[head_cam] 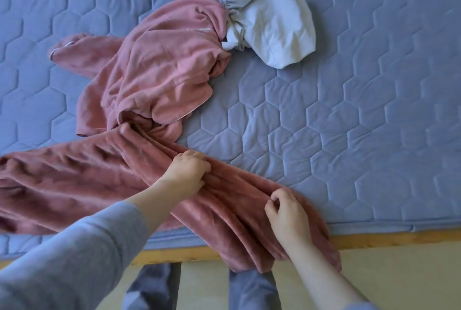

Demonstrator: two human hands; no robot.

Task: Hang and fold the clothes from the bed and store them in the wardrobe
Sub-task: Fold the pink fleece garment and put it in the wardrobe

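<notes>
A pair of dusty-pink fleece trousers (74, 180) lies spread across the near edge of the bed, one leg reaching left and the other hanging over the front edge. My left hand (189, 172) grips a bunch of that fabric near the crotch. My right hand (287, 212) pinches a fold of the nearer leg. A pink top (159, 70) lies crumpled behind the trousers. A light grey garment (269, 20) is bunched at the back, touching the top.
The blue quilted mattress (349, 122) is bare to the right of the clothes. A wooden bed frame edge (399, 237) runs along the front. My legs in grey trousers (154, 287) stand against the frame on the pale floor.
</notes>
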